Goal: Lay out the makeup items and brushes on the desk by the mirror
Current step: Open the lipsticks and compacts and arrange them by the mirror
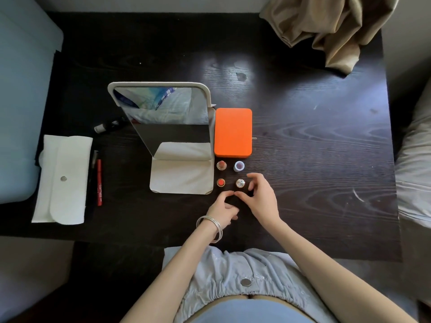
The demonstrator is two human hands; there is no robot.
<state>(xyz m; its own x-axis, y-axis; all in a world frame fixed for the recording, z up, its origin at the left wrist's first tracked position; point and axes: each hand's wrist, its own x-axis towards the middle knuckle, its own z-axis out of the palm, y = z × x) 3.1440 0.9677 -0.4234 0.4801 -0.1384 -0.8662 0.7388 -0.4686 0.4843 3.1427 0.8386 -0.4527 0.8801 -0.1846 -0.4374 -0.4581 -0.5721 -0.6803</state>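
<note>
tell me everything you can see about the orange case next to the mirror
The orange case is a flat rectangular box with rounded corners and a matte, finely textured top. It lies closed and flat on the dark wooden desk, its long side running away from the person. Its left edge sits right beside the white folding mirror; whether they touch is unclear. A small metal tab, perhaps a zip pull, sticks out on its right side. Four small makeup items stand just in front of it. Neither hand touches it.

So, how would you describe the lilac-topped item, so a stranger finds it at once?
Start at the orange case right of the mirror. Just below it four small upright items stand in a square; take the far right one. Only it has a pale lilac top.
</note>
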